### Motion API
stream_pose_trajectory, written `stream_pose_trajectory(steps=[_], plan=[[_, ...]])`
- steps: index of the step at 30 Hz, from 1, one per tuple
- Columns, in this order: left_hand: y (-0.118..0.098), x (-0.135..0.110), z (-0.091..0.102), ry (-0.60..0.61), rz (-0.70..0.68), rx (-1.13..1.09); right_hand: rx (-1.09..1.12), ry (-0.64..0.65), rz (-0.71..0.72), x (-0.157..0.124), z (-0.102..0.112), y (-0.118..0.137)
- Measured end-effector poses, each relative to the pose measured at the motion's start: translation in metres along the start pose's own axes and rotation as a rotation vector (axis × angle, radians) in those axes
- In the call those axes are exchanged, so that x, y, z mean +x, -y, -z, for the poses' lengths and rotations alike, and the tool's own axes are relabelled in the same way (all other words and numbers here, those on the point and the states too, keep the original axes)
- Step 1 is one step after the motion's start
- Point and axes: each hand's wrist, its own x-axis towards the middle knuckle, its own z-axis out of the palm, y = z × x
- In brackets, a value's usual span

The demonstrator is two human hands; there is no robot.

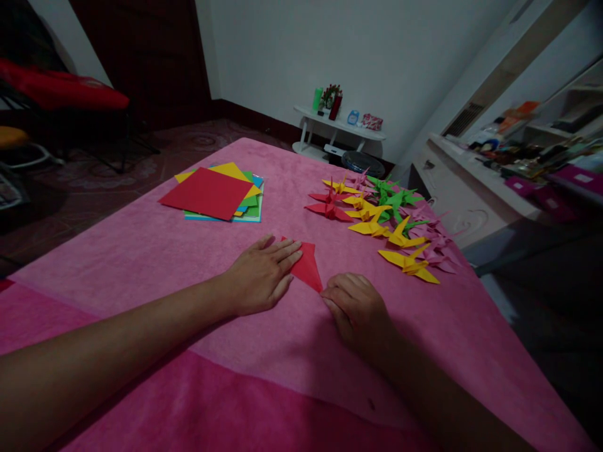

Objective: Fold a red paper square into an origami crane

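A folded piece of red origami paper (307, 265) lies on the pink cloth between my hands, narrowing to a point at its near right end. My left hand (261, 273) rests flat with fingers stretched out, the fingertips pressing on the paper's left side and covering part of it. At the pointed end, my right hand (357, 307) is closed, thumb and fingers pinching the tip. How the folds run under my left fingers is hidden.
Square coloured sheets, a red one (207, 193) on top, are piled at the back left of the pink-covered table (141, 245). Several folded paper cranes, yellow (409, 263), red (328, 207), green (393, 202) and pink, stand at the right. A white shelf (339, 122) is beyond.
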Motion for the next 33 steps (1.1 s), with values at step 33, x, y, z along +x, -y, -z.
stream_pose_trajectory(steps=[33], plan=[[0.005,0.047,-0.003,-0.403,0.671,-1.474,1.097,-0.395,-0.837,0.05,-0.021,-0.04]])
